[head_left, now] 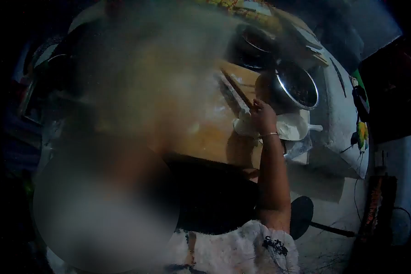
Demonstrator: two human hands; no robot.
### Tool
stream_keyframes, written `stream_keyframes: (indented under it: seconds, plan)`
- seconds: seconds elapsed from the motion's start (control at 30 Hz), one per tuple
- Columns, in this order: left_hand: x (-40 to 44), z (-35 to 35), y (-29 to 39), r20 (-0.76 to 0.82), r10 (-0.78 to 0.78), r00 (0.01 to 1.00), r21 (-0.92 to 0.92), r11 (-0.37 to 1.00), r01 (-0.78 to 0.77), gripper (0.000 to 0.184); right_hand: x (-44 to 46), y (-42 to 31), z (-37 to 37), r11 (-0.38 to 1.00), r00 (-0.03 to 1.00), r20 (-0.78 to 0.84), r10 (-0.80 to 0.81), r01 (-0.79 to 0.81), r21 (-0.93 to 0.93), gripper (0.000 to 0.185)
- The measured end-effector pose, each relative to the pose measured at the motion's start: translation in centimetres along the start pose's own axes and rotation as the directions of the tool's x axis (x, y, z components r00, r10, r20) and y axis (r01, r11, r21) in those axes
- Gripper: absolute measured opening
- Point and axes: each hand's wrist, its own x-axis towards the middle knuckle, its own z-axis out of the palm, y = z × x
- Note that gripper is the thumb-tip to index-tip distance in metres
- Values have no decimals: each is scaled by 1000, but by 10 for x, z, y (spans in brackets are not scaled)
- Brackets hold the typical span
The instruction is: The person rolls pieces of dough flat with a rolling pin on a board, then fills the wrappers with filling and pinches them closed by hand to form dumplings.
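Observation:
My right hand (264, 118), with a thin bangle at the wrist, is closed around one end of a thin, dark rolling pin (236, 86). The pin slants up and left above a wooden board (210, 141) dusted with white powder. Just under and beside this hand is a white dish of white powder (292, 128). A large blur covers the left half of the view. Within it, a brownish smear looks like my left hand (162, 132), near the board; its fingers cannot be made out.
A dark metal pot (310, 80) with a shiny rim stands right of the board, and a dark pan (258, 43) sits behind it. A clear plastic bag (299, 148) lies by the dish. A dark round-headed object with a long handle (302, 217) is at lower right.

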Motion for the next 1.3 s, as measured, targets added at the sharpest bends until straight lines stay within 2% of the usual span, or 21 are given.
stream_keyframes:
  seconds: [0.13,0.17,0.2,0.23,0.3,0.33,0.37,0.4,0.43,0.5,0.6,0.63,0.77,0.87,0.93,1.0,1.03,1.07,1.17,1.23,1.3]
  plan:
    - [-6,5,-1,37,-98,995,72,993,95,17,48,17,34,982,993,-29,-117,112,-150,35]
    - [-8,7,0,22,-105,994,-38,994,106,17,54,25,43,972,989,-54,-136,123,-198,36]
    - [-7,9,-9,-34,37,999,7,999,-37,16,51,19,41,972,990,-60,-132,117,-205,36]
    - [-5,10,-18,-89,178,980,68,983,-172,16,46,14,37,976,974,-161,-156,128,-173,36]
    - [-8,5,1,-115,147,982,45,989,-143,15,38,16,34,995,924,-374,-80,97,28,37]
    - [-10,5,8,-134,108,985,24,994,-106,14,40,29,33,995,924,-374,-79,94,23,37]
    - [-10,7,6,-133,111,985,20,994,-109,14,42,54,32,898,901,-349,257,-90,430,37]
    - [-11,8,1,-117,86,989,100,992,-75,14,43,70,23,611,819,-189,542,-229,758,38]
    - [-12,9,-1,-103,61,993,181,983,-42,15,44,84,15,611,818,-191,543,-229,758,38]
    - [-13,5,15,-124,81,989,121,990,-66,15,46,109,-2,-62,630,203,749,-239,969,36]
    - [-11,11,12,-157,114,981,39,993,-109,15,62,148,-8,45,669,123,733,-228,973,35]
    - [-11,11,9,-161,122,979,26,993,-119,15,70,143,-12,-92,631,200,750,-200,975,38]
    - [-11,6,16,-114,61,992,95,994,-51,13,76,119,-30,-140,647,267,715,-242,960,41]
    - [-12,3,23,-151,168,974,112,982,-152,11,76,99,-46,-185,610,377,696,-356,916,44]
    - [-13,3,24,-118,128,985,98,988,-116,10,81,125,-39,-176,686,424,591,-404,898,42]
    - [-11,4,20,-131,214,968,138,971,-196,10,95,141,-29,-185,667,264,697,-189,964,37]
    - [-10,5,16,-146,303,942,183,944,-275,10,103,171,-19,-151,767,222,602,-164,975,33]
    - [-10,6,12,-149,299,943,186,945,-270,10,105,165,-19,-153,769,226,597,-167,974,33]
    - [-12,4,12,-134,235,963,149,965,-215,10,105,151,-27,-231,598,288,748,-171,958,28]
    - [-16,2,28,-151,291,945,210,943,-257,11,109,198,-21,-254,621,344,705,-231,939,28]
    - [-16,7,18,-108,208,972,213,960,-182,12,118,282,-12,33,711,267,651,-377,926,30]
